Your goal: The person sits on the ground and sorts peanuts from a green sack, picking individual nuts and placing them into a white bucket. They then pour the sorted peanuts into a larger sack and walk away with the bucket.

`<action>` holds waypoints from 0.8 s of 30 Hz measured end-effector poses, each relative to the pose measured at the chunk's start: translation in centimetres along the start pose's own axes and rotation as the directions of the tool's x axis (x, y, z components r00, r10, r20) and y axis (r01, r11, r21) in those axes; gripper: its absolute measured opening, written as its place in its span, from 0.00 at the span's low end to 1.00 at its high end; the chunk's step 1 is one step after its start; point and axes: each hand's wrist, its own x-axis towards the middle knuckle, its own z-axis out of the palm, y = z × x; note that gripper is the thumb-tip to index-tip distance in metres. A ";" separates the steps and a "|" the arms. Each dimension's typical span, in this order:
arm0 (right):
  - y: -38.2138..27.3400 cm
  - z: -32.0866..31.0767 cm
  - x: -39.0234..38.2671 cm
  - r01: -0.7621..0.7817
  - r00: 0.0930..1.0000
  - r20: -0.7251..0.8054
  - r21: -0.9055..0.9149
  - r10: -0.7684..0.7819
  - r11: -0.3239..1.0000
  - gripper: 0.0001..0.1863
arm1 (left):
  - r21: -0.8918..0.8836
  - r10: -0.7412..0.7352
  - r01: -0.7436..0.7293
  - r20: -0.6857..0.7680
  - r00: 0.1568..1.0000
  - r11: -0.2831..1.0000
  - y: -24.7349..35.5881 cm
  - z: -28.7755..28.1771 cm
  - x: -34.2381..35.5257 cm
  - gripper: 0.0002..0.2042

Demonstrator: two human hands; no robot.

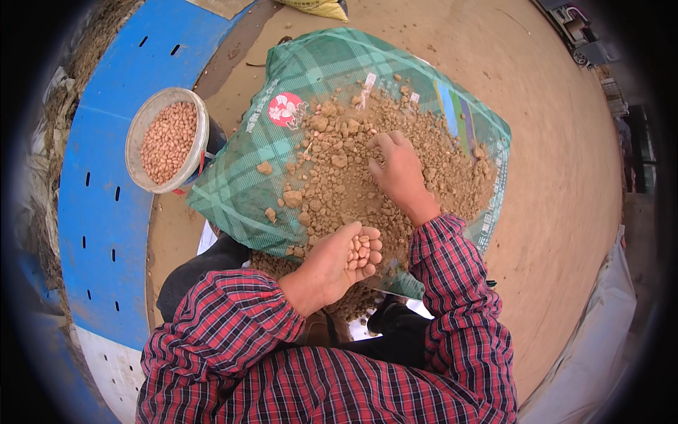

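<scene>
Peanuts are being picked out of a heap of dry soil clods spread on a green checked sack. A small handful of peanut kernels is cupped in the left hand, whose fingers are curled loosely around them with the palm up. The right hand is laid palm down on the clods, its fingertips pressed into the heap.

The sorting step seems to be in hand, about midway (the bucket of kernels on the blue board is well filled). Careful pinching of single kernels from among similar-coloured lumps is called for, judged from the mix.

Whether anything is pinched under the right fingertips cannot be told. The sack's near edge is hidden by the plaid sleeves, and the surroundings are bent and darkened at the rim.
</scene>
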 end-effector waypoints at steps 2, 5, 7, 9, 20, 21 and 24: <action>-1.0 1.6 0.2 0.238 0.971 0.030 -0.084 -0.236 0.968 0.21 | 0.005 0.000 0.000 -0.007 1.000 1.000 0.0 0.1 0.0 0.16; -1.3 3.0 0.3 0.465 0.885 0.106 -0.210 -0.453 0.860 0.24 | -0.001 0.030 -0.030 -0.007 1.000 1.000 0.1 0.3 -0.2 0.15; -0.4 2.1 -0.1 0.466 0.881 0.188 -0.193 -0.434 0.863 0.23 | -0.004 0.028 -0.029 -0.010 1.000 1.000 0.2 0.3 -0.4 0.15; 0.5 0.2 -0.6 0.400 0.893 0.299 -0.186 -0.337 0.897 0.22 | -0.020 0.027 -0.027 0.001 1.000 0.999 0.4 0.2 -0.6 0.15; -2.3 5.6 5.3 0.494 0.866 0.091 -0.304 -0.492 0.814 0.25 | -0.085 0.129 -0.124 0.057 0.990 0.989 1.8 1.3 -2.2 0.14; -2.0 6.2 5.4 0.453 0.891 0.153 -0.307 -0.427 0.837 0.25 | -0.077 0.128 -0.123 0.059 0.990 0.989 1.9 1.3 -2.2 0.14; 0.0 6.1 4.8 0.404 0.915 0.142 -0.302 -0.378 0.863 0.25 | -0.078 0.112 -0.108 0.056 0.992 0.991 1.9 1.2 -2.3 0.14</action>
